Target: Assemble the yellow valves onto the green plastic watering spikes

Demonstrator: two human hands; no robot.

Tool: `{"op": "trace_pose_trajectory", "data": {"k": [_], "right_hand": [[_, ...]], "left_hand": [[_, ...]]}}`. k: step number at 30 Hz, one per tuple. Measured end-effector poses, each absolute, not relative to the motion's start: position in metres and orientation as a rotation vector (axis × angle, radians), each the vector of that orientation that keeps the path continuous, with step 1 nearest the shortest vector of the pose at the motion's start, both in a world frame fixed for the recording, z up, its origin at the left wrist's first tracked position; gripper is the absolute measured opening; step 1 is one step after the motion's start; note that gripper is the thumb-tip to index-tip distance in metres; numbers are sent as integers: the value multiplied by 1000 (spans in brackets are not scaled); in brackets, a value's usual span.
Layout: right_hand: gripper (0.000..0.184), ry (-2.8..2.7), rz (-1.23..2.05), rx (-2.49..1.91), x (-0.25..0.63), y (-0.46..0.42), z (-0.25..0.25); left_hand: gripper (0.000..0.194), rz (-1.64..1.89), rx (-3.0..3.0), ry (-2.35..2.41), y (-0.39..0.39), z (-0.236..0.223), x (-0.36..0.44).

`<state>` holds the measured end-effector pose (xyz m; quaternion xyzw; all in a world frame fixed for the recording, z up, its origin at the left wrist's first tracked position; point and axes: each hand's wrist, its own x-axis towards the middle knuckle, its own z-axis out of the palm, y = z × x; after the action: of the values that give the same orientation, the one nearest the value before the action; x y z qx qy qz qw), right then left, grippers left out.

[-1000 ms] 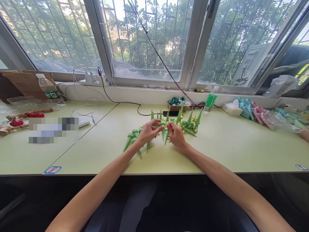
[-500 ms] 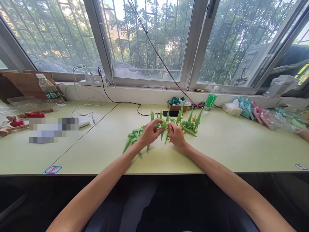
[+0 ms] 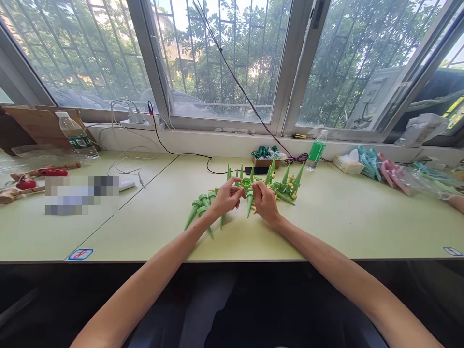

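My left hand (image 3: 226, 198) pinches a green watering spike (image 3: 246, 182) near its cap end, the round opening turned toward me. Close beside its right side, my right hand (image 3: 266, 200) is closed with thumb and fingers together; what they pinch is hidden. Just below the hands another green spike (image 3: 250, 205) points down toward me. Several capped green spikes (image 3: 195, 208) lie on the table left of my left hand. Behind and right of my right hand, more green spikes (image 3: 286, 176) stand or lie among small yellow valves (image 3: 290, 182).
A black phone (image 3: 257, 170) and small cardboard box (image 3: 266, 163) lie behind the spikes. A green-labelled bottle (image 3: 316, 151) stands back right, near a tissue box (image 3: 348, 162) and bagged items (image 3: 393, 174). Cables (image 3: 123, 164), another bottle (image 3: 76, 135) and wooden toys with red balls (image 3: 26, 184) are left.
The held spike has tilted so that its round opening faces me. My left fingers have shifted slightly and loosened around it. My right hand has stayed nearly in place, still pinching.
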<state>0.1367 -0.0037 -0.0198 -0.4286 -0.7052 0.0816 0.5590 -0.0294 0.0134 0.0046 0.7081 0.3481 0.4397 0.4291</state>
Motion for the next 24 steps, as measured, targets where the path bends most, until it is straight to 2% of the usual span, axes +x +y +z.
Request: {"op": "trace_pose_trajectory", "data": {"k": [4,8,24], "right_hand": [[31,-1715,204,-950,137,-4,-20],[30,-1759,218,-903,136,-5,-19],[32,-1725,247,-957,138,-3,-18]], "left_hand": [[39,1072,1580,832,11,11,-28],[43,1047,1490,817,7,18,-29],[48,991,1508,781,9,15,-35]]}}
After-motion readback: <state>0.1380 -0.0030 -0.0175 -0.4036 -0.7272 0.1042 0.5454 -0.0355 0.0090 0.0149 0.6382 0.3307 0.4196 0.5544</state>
